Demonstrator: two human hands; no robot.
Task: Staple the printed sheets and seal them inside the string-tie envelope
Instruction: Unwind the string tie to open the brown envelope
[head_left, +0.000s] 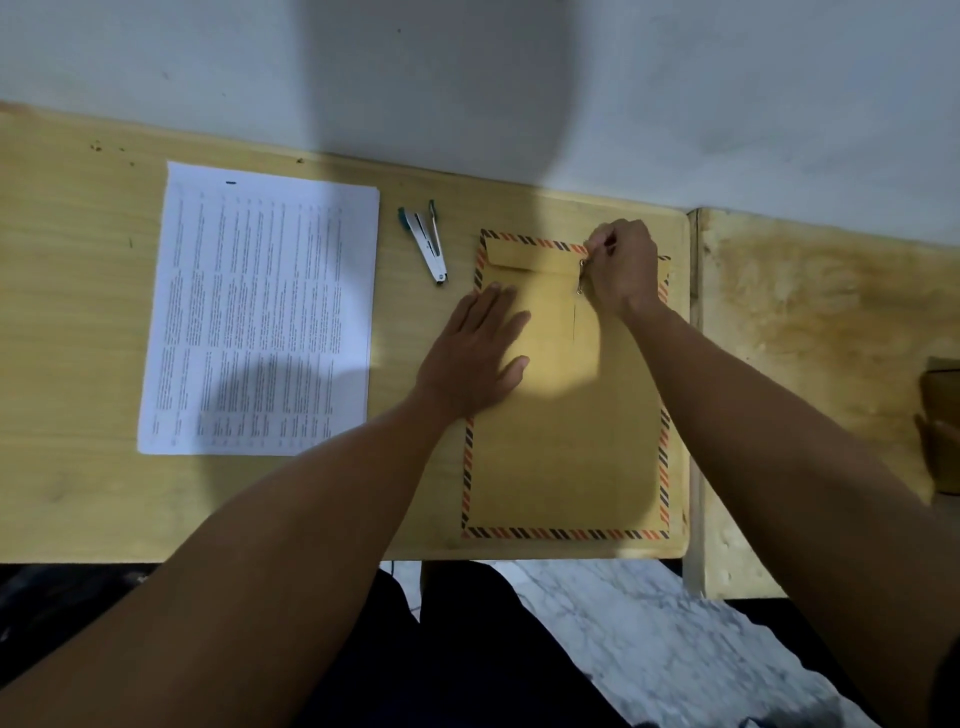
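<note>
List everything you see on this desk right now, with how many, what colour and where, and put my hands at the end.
Stack of printed white paper sheets: one stack, white, desk's left part.
Silver stapler with teal trim: one, between sheets and envelope.
Brown string-tie envelope with striped orange-black border: one, desk's right part, flap down.
Light wooden desk: one, against the pale wall.
Left hand: flat on the envelope.
Right hand: pinches the string at the flap.

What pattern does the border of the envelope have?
The envelope has a border of diagonal orange and dark stripes, clearest along the bottom edge in the head view.
</note>
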